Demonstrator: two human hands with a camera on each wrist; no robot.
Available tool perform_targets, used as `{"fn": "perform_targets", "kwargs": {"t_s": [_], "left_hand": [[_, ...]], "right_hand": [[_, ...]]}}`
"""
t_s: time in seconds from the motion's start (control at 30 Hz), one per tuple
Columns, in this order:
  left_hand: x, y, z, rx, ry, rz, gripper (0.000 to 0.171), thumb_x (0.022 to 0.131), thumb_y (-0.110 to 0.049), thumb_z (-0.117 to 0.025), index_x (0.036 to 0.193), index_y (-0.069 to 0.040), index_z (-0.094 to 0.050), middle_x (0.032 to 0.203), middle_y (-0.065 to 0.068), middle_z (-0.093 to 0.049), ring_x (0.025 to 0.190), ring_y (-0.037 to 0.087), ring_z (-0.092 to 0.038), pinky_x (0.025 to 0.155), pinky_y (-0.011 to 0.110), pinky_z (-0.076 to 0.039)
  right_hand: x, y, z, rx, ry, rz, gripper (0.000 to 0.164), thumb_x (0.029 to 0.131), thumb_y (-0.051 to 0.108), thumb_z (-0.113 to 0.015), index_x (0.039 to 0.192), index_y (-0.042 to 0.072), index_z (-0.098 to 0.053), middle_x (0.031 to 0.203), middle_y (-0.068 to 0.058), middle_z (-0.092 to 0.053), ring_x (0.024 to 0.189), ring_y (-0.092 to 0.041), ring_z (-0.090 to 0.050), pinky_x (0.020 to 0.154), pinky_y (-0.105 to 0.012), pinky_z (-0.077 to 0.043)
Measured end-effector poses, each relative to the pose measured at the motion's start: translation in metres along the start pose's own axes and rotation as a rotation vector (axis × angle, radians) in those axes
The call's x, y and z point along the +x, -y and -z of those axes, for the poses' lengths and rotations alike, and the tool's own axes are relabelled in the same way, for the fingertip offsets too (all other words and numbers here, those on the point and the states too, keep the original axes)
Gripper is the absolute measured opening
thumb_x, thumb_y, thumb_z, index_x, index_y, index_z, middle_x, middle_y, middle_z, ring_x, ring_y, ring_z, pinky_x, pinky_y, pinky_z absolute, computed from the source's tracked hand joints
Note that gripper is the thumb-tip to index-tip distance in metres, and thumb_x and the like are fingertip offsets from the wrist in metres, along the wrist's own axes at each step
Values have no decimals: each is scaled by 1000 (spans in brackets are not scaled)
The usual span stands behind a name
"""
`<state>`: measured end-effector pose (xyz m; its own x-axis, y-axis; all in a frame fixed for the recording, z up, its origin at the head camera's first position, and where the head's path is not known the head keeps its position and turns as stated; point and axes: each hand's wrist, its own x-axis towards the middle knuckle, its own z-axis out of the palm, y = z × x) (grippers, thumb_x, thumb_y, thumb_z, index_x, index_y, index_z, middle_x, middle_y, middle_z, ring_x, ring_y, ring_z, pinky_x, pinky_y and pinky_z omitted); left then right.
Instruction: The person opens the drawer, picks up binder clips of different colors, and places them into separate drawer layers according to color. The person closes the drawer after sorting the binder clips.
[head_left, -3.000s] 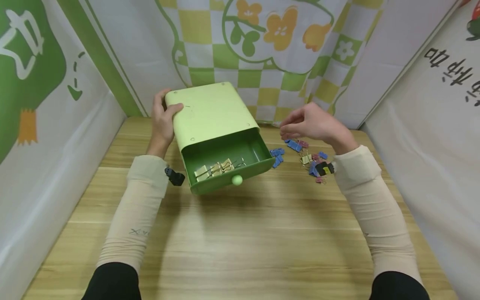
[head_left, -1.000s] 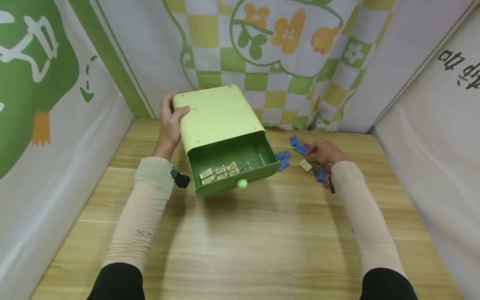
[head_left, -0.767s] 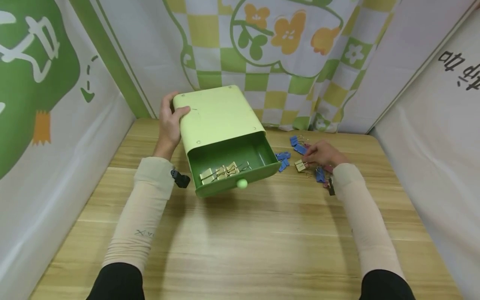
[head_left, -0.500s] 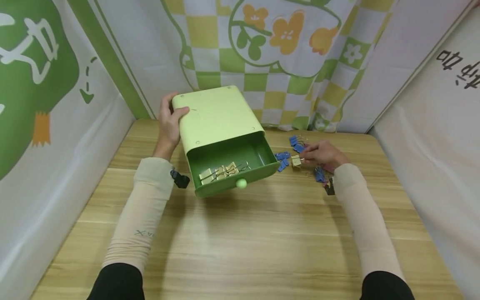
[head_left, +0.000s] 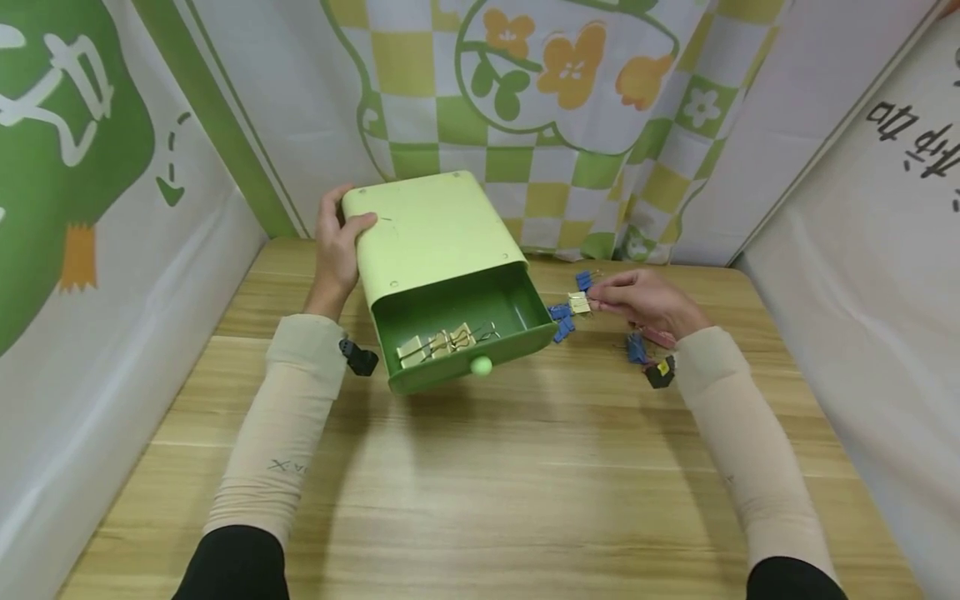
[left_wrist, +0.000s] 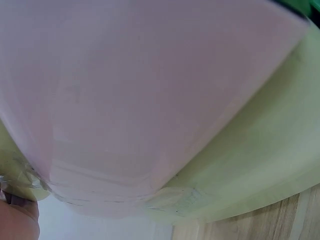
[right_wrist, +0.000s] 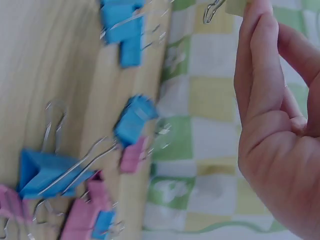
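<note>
My left hand [head_left: 337, 250] grips the back left of a pale green drawer box [head_left: 435, 229], thumb on its top, holding it tilted. Its dark green drawer [head_left: 517, 337] is pulled out and has several gold binder clips [head_left: 438, 343] along the front. A gold binder clip [head_left: 580, 302] is pinched between my right thumb and fingers. That right hand [head_left: 647, 298] is above the table, to the right of the box. In the right wrist view, only a corner of this clip shows at the top edge. Part of my left hand [left_wrist: 19, 220] appears beside the box in the left wrist view.
Blue binder clips [head_left: 561, 321] lie right of the drawer. More blue clips [head_left: 636, 348] and pink clips [right_wrist: 82, 217] are loose on the wooden table [head_left: 480, 483]. A checkered curtain [head_left: 525, 167] hangs behind, with printed sheets [head_left: 847, 250] at both sides.
My right hand has come down to the clips, taken hold of a gold binder clip, and lifted it leftward toward the box. The left hand still holds the box in much the same place.
</note>
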<state>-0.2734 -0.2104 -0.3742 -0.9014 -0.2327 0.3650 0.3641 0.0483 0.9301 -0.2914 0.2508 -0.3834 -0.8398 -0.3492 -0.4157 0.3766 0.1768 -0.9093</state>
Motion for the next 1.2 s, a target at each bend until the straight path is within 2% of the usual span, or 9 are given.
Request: {"fn": "perform_targets", "kwargs": {"t_s": [0.1, 0.23, 0.37, 0.5, 0.7, 0.93, 1.2], "left_hand": [[1, 1, 0, 1, -4, 3, 59, 98, -15, -55, 154, -3, -40, 139, 9, -50, 117, 15, -52, 104, 27, -47], [2, 2, 1, -4, -2, 5, 61, 98, -15, -55, 154, 0, -38, 140, 9, -50, 118, 15, -52, 106, 28, -47], [1, 1, 1, -10, -2, 2, 61, 98, -14, -55, 155, 1, -37, 140, 11, -49, 119, 16, -52, 108, 30, -47], [1, 0, 1, -8, -3, 1, 61, 98, -14, -55, 155, 0, -37, 140, 11, -49, 119, 15, -51, 108, 29, -47], [1, 0, 0, -14, -4, 1, 61, 98, -13, -56, 154, 1, -38, 138, 10, -49, 118, 15, -52, 107, 29, -47], [-1, 1, 1, -7, 1, 5, 61, 98, -14, -56, 155, 0, -38, 137, 9, -49, 116, 15, -52, 105, 28, -47], [0, 0, 0, -8, 6, 8, 60, 99, -15, -55, 155, -2, -38, 138, 9, -49, 116, 14, -52, 104, 28, -47]], "right_hand": [[-8, 11, -8, 8, -2, 19, 15, 102, 7, -68, 101, 8, -83, 93, -4, -82, 85, -9, -79, 80, -17, -64], [-18, 24, -19, 24, 5, 59, 14, 101, 6, -69, 100, 6, -83, 89, -5, -81, 80, -10, -78, 76, -17, -64], [-28, 38, -30, 43, 40, 91, 14, 101, 4, -68, 100, 4, -82, 90, -7, -80, 82, -12, -78, 79, -18, -65], [-38, 49, -43, 15, 56, 129, 12, 100, 5, -70, 101, 5, -82, 93, -7, -80, 86, -13, -77, 83, -21, -65], [-59, 65, -68, -138, 36, 205, 14, 99, 10, -73, 109, 3, -80, 100, -4, -81, 94, -15, -78, 92, -25, -65], [-78, 81, -101, -370, 17, 320, 26, 94, 23, -81, 111, 3, -79, 93, -5, -83, 95, -21, -80, 93, -31, -65], [-76, 86, -134, -537, 53, 391, 12, 95, 14, -78, 101, 5, -82, 87, -9, -81, 90, -29, -81, 89, -36, -67]]}}
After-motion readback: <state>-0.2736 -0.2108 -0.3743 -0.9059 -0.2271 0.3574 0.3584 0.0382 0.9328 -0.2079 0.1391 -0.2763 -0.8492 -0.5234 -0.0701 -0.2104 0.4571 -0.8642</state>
